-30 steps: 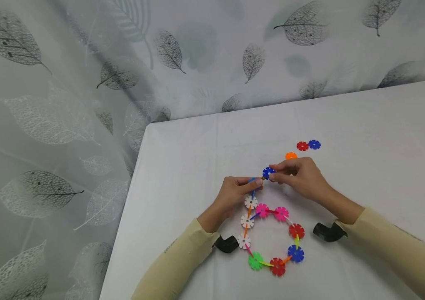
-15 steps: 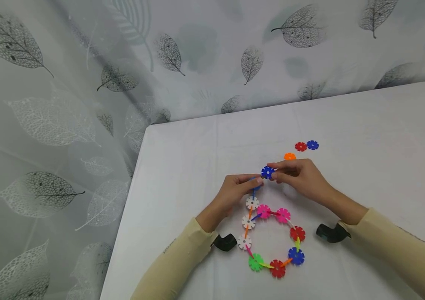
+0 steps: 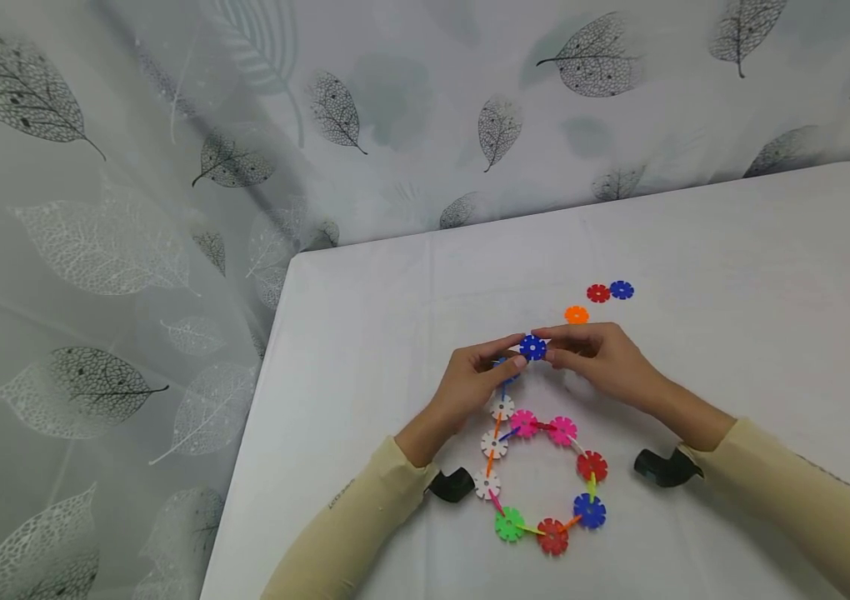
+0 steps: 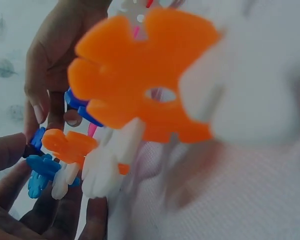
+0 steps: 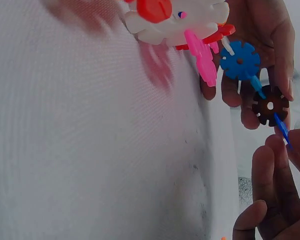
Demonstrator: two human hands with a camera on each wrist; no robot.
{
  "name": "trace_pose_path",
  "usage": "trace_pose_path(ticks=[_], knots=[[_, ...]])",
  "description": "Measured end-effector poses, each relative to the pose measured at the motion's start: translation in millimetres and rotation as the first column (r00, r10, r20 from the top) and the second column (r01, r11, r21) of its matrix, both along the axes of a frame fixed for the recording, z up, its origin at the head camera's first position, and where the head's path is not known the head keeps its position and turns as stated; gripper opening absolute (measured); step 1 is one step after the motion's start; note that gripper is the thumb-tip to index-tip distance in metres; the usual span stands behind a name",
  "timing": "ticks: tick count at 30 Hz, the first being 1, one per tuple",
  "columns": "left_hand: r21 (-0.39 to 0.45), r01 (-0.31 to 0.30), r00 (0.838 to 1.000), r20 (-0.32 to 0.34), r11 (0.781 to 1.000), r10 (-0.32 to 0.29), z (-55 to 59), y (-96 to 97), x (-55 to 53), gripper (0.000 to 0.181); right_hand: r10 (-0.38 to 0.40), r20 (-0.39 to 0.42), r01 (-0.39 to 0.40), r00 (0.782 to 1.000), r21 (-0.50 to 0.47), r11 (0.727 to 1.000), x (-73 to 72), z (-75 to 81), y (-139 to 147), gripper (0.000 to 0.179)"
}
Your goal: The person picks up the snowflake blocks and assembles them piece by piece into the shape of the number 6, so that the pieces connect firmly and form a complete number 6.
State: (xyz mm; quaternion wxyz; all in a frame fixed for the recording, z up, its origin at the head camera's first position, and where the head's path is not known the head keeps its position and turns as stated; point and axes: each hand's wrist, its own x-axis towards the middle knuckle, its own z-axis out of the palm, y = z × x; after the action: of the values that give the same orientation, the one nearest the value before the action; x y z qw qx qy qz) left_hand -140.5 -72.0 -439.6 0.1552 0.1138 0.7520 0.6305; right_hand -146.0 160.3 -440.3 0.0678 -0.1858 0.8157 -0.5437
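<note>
My right hand (image 3: 605,358) pinches a dark blue notched flower disc (image 3: 533,347) between thumb and fingers. My left hand (image 3: 462,387) holds a brown notched disc (image 5: 262,103), which shows best in the right wrist view. The blue disc's edge meets the brown disc's rim; how deep it sits is unclear. A light blue disc (image 5: 238,56) links the brown one to a chain of white discs (image 3: 495,444) with orange connecting pieces. That chain runs down to a ring of pink (image 3: 522,423), red, blue and green discs on the table.
Beyond the hands lie a loose orange disc (image 3: 577,315), a red disc (image 3: 598,293) and another blue disc (image 3: 622,290), the last two side by side. A white cloth covers the table (image 3: 365,333). Leaf-patterned curtains (image 3: 395,108) hang behind and to the left.
The dark blue disc has shifted slightly left, closer to the left fingertips. My left index finger now reaches to its edge. The ring on the table stays about where it was.
</note>
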Motion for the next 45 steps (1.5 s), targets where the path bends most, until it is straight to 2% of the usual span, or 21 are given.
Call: trace_pose_path(ticks=[8,11,14,18,21,25,31,37,45], knots=[[-0.013,-0.033,0.999,0.019,0.999,0.033,-0.9,0.0,-0.3,0.037,-0.084,-0.091,0.093,0.992,0.097,0.991,-3.1,4.0,5,0.044],[-0.011,-0.04,0.999,0.033,0.999,0.041,-1.1,-0.2,-0.6,0.037,-0.151,-0.13,0.162,0.98,0.076,0.984,-4.7,7.5,8,0.049],[-0.02,-0.039,0.999,0.033,0.999,0.04,-1.0,-0.7,-1.0,0.037,-0.228,-0.171,0.236,0.959,0.03,0.971,-6.6,11.6,12,0.055],[-0.031,-0.036,0.999,0.029,0.999,0.037,-0.3,-1.0,-1.1,0.036,-0.289,-0.217,0.289,0.932,-0.034,0.957,-12.4,15.0,18,0.066],[-0.036,-0.032,0.999,0.033,0.999,0.033,0.0,-1.2,-1.2,0.036,-0.311,-0.219,0.311,0.925,-0.035,0.95,-18.5,17.6,22,0.071],[-0.04,-0.028,0.999,0.038,0.999,0.03,0.0,-1.7,-1.6,0.036,-0.329,-0.181,0.342,0.927,0.043,0.939,-26.6,21.3,26,0.07],[-0.049,-0.027,0.998,0.051,0.998,0.03,0.0,-2.0,-1.5,0.036,-0.306,-0.137,0.329,0.942,0.199,0.923,-39.6,22.3,34,0.067],[-0.043,-0.033,0.997,0.062,0.999,0.036,-0.5,-1.4,-0.6,0.036,-0.254,-0.041,0.251,0.966,0.356,0.9,-49.7,21.3,40,0.069],[-0.037,-0.031,0.997,0.065,0.999,0.033,0.0,-1.7,-0.7,0.036,-0.186,0.032,0.15,0.982,0.466,0.872,-59.4,13.1,43,0.057]])
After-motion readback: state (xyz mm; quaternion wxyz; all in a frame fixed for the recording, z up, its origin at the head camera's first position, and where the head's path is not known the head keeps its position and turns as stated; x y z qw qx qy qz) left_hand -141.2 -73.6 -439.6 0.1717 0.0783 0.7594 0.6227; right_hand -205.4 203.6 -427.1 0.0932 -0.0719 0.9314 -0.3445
